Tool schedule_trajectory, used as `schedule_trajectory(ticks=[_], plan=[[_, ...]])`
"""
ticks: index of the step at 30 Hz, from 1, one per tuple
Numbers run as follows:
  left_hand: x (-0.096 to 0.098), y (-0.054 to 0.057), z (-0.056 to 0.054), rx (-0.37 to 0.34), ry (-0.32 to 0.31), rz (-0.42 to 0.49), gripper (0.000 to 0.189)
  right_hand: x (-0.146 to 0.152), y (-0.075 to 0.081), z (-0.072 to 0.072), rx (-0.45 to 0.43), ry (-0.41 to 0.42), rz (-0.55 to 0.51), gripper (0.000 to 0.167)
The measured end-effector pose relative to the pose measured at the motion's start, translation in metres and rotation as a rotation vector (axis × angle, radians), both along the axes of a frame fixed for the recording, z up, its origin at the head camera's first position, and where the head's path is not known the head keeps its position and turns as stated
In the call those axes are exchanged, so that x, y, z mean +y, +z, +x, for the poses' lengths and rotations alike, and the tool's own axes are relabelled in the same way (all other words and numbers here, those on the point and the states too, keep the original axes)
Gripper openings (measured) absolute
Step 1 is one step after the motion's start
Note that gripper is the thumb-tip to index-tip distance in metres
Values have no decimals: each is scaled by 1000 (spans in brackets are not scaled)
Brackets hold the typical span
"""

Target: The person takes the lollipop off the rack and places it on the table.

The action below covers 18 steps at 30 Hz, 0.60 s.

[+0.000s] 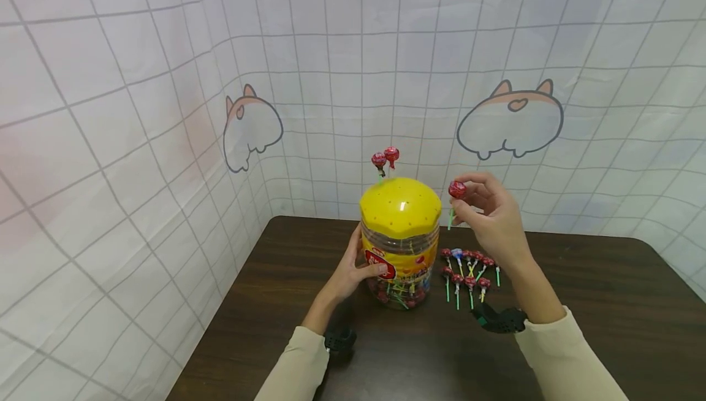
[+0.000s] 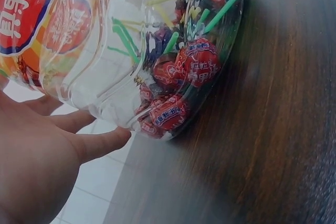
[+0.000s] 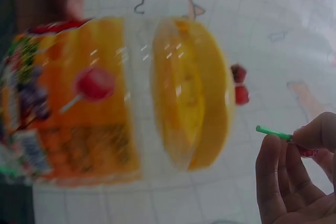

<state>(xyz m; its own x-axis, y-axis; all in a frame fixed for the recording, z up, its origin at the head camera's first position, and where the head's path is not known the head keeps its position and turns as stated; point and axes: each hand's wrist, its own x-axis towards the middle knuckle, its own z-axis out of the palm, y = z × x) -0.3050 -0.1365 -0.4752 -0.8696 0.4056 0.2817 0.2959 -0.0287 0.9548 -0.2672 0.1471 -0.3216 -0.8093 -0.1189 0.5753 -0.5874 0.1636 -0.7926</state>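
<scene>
A clear plastic candy jar point(image 1: 405, 260) with a yellow dome lid point(image 1: 401, 206) full of small holes stands on the table, lollipops showing through its lower wall. My left hand point(image 1: 349, 272) holds its left side, thumb across the front label and fingers spread along the wall, seen in the left wrist view too. Right of the lid, my right hand point(image 1: 493, 214) pinches a red-wrapped lollipop point(image 1: 457, 189). Its green stick point(image 3: 274, 132) points down in the head view, apart from the lid. Two red lollipops point(image 1: 391, 154) stand upright in holes at the lid's back.
Loose lollipops point(image 1: 470, 282) lie in two rough rows on the dark wooden table point(image 1: 595, 303), right of the jar. A white grid-patterned curtain point(image 1: 342, 100) hangs behind and to the left of the table.
</scene>
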Motion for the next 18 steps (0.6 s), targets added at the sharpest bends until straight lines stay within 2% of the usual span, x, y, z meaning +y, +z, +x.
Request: schedule_trajectory(ticks=[5,9,12,18], plan=[[1,1,0,16,-3,10,98,28,-25,7,-74,-55,12,35],[0,1,0,33,-7,18,97,46,-43,9,-125,-52,-38,36],[0,1,-1,37,-11,22,96,56,-55,9,-135,-39,-73,36],[0,0,-1,43,-4,4,95,71,-73,7,-150,-66,-47,33]])
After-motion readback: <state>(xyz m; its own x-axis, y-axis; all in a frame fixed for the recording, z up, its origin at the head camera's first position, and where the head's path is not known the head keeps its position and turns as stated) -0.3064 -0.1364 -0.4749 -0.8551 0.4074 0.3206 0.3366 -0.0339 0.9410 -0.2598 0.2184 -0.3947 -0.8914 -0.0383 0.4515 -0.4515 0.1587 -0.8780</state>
